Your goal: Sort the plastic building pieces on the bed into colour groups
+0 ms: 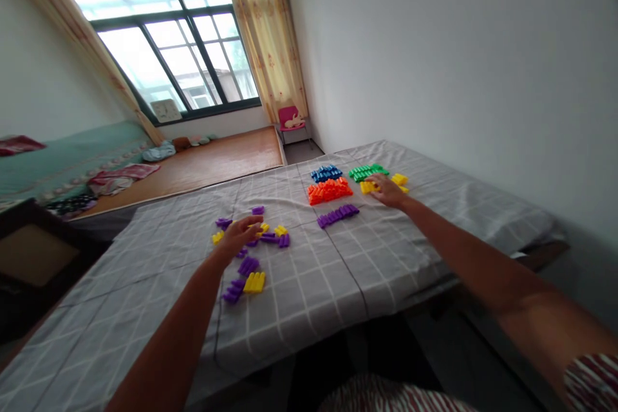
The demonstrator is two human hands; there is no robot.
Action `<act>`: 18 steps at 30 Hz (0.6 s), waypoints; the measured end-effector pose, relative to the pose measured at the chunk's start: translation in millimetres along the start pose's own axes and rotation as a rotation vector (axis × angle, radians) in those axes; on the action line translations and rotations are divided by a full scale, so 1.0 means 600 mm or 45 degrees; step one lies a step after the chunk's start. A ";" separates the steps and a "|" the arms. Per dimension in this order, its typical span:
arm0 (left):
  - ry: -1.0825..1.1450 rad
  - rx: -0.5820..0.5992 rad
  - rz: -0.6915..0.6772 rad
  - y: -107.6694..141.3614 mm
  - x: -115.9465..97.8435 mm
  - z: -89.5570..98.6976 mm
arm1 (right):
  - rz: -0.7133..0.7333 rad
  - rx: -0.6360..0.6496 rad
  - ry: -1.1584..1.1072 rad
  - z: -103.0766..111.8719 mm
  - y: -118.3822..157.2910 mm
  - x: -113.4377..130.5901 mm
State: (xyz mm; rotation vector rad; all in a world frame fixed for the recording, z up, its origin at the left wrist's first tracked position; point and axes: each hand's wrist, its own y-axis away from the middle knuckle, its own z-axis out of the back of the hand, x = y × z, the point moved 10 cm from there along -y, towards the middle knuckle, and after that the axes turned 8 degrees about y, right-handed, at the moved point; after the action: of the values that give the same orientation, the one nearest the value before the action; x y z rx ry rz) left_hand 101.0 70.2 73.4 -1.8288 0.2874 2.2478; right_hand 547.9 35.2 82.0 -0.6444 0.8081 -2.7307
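"Where is the left hand?"

"From my end of the feed, I see the left hand (240, 235) over the near, left-hand part of the checked cloth (309, 283). Its fingers are loosely bent and a little parted, pointing inward. I can't make out whether they have hold of anything."

"What lies around it?"

"Scattered purple pieces (248, 265) and scattered yellow pieces (254, 282), mixed together. Some lie just beyond the fingertips, and others sit on the side nearer the wearer."

"And the right hand?"

"I have the right hand (387, 192) farther across the cloth, its fingers curved down at the yellow group (400, 179). Yellow shows on both sides of it. The fingertips are too small for me to tell how wide they stand or if a piece is gripped."

"What is grouped near there?"

"I see the green pile (368, 172) just beyond that hand, with the blue pile (326, 174) to its left. The orange pile (330, 192) lies on the near side of the blue, and nearer me again is the purple row (338, 215), pieces side by side."
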 end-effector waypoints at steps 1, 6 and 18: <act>-0.021 -0.033 0.022 0.008 0.008 0.024 | -0.034 0.003 0.088 0.020 0.013 -0.040; -0.032 -0.160 0.093 0.031 0.045 0.094 | -0.076 0.198 0.454 0.032 0.067 -0.134; -0.227 -0.473 -0.002 0.042 0.051 0.216 | -0.038 -0.005 0.591 0.029 0.058 -0.105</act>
State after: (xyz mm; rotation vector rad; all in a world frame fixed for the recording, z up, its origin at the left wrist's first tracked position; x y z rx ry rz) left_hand -33.8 85.6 69.7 -1.7651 -0.1760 2.5773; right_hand 614.4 19.2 54.0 -0.0125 0.8994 -2.9465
